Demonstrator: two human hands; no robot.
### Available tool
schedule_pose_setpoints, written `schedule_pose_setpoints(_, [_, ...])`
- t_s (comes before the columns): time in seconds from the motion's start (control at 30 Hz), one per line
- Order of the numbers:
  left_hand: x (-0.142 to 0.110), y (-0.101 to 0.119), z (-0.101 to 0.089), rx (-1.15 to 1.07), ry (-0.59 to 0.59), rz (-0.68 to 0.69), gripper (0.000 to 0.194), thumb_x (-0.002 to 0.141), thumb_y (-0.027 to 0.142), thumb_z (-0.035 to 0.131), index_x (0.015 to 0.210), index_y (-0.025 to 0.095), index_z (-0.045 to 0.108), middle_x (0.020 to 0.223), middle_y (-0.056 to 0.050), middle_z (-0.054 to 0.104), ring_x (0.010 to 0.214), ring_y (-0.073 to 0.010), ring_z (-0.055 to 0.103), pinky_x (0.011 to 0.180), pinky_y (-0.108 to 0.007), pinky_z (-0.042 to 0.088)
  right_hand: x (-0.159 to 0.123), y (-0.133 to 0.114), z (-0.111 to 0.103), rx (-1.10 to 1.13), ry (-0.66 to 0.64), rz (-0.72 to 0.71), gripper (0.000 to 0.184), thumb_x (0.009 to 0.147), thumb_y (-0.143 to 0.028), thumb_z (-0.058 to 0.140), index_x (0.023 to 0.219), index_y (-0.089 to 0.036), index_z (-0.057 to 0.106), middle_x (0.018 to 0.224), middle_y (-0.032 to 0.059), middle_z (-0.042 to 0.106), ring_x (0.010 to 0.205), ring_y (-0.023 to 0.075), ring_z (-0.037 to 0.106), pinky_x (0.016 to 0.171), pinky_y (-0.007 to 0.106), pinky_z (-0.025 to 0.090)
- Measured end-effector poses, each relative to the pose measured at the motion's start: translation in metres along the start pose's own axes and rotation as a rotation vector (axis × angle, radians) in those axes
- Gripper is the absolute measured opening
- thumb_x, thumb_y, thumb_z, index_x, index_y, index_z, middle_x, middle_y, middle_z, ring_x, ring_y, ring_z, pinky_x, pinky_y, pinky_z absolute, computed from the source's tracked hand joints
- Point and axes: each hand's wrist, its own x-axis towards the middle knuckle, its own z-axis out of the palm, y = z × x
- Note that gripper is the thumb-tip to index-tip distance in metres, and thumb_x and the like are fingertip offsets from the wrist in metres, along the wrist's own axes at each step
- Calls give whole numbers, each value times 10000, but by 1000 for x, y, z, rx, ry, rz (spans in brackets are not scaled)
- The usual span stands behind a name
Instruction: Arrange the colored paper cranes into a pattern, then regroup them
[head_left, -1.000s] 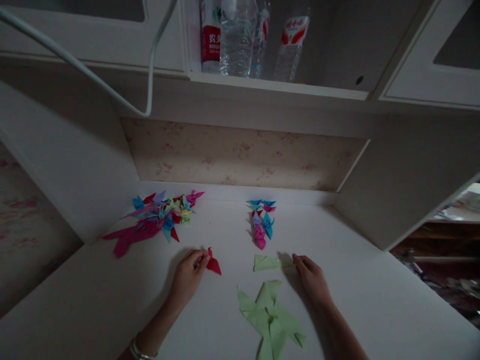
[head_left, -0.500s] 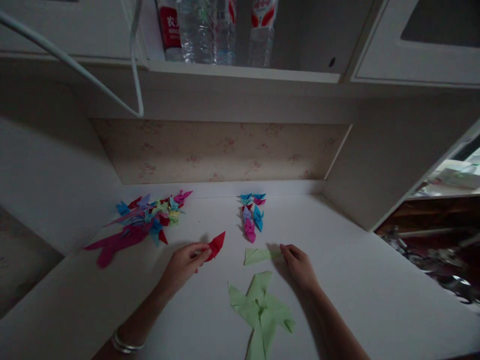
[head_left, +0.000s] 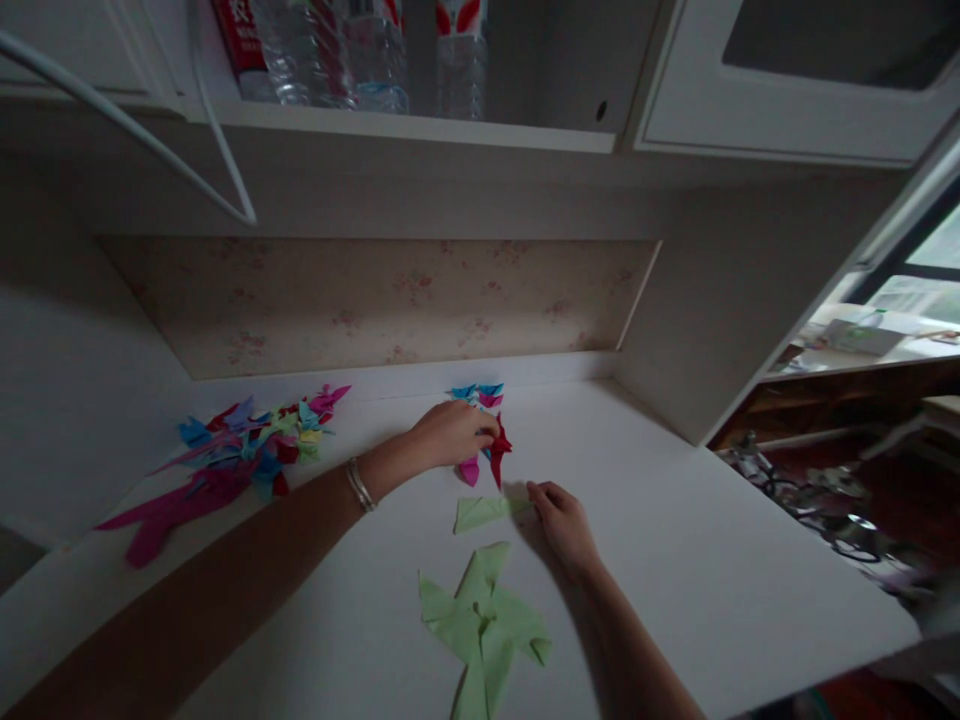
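The left hand (head_left: 459,434) grips a red paper bird (head_left: 499,450) — the right hand's (head_left: 564,525) fingers pinch a green paper strip (head_left: 491,511).

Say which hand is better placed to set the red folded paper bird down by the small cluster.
Probably the left hand: it holds the red folded paper bird beside the small cluster of coloured paper birds; the right hand is at the pale green paper strip.
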Motion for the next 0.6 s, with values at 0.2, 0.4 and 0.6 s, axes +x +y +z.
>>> schedule_pose_setpoints(0.2, [41,0,36,47,-154,-2,253,802,225,547,950,278,745,908,-3,763,818,-159,668,660,-222,442,0,-3,-1,40,-8,43,463,807,-575,508,671,-154,646,564,-1,551,537,130,453,513,254,314])
schedule_pose_setpoints(0.4, [45,-6,59,100,-186,-19,272,733,144,548,891,227,753,870,-58,757,779,-188,669,632,-240,454,0,-5,-2,31,-15,19,451,811,-570,505,628,-172,613,548,-14,534,541,134,449,517,253,312])
schedule_pose_setpoints(0.6, [42,-11,68,132,-197,7,275,740,141,537,889,236,748,893,-66,751,830,-216,673,650,-266,471,1,-5,-1,-40,-27,31,445,836,-553,478,633,-175,594,554,-21,508,556,132,435,525,248,308])
